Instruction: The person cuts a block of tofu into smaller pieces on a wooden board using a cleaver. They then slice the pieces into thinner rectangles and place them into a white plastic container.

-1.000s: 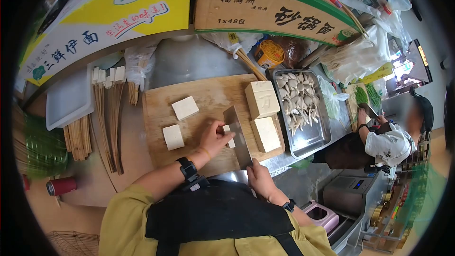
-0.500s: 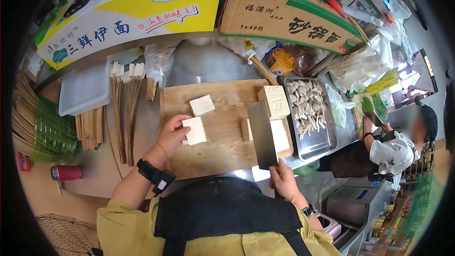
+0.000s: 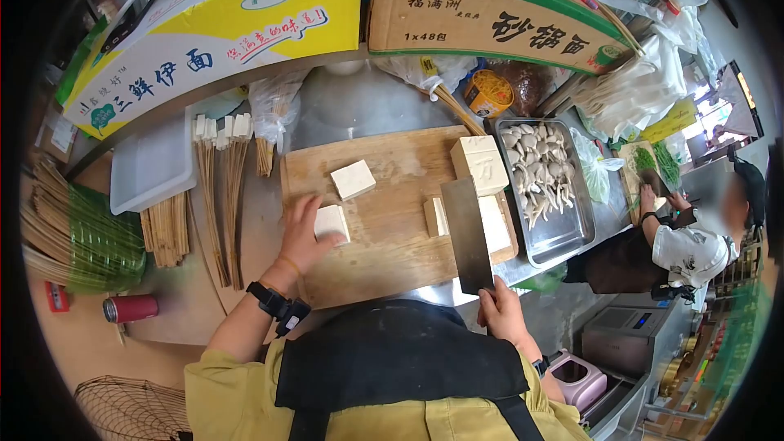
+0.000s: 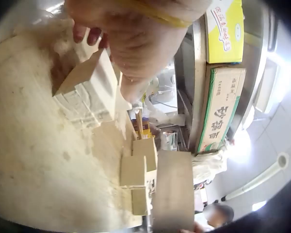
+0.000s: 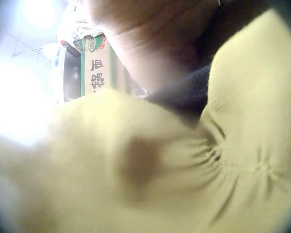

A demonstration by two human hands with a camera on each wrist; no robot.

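Observation:
In the head view, my left hand [image 3: 300, 237] is round a white tofu slab [image 3: 335, 223] on the left of the wooden cutting board [image 3: 384, 269], thumb along its near side. The left wrist view shows fingertips [image 4: 93, 36] curled past the far side of that slab. A second slab [image 3: 353, 180] lies just beyond. My right hand [image 3: 502, 314] grips a cleaver [image 3: 469, 237], its broad blade raised over the board's right side. The blade partly covers a tofu block [image 3: 495, 220]; a narrow tofu piece [image 3: 435, 217] shows left of it. A larger tofu block [image 3: 480, 162] stands behind.
A metal tray [image 3: 563, 237] of mushrooms stands right of the board. Skewered white pieces [image 3: 235, 127] and bare sticks lie to the left, near a white plastic tub [image 3: 151, 167]. Cartons [image 3: 490, 12] line the shelf above. Another person [image 3: 694, 241] works at far right.
My left hand has moved left from the narrow piece beside the blade to the left slab, then shifted its hold there. The cleaver has moved right, away from the narrow piece.

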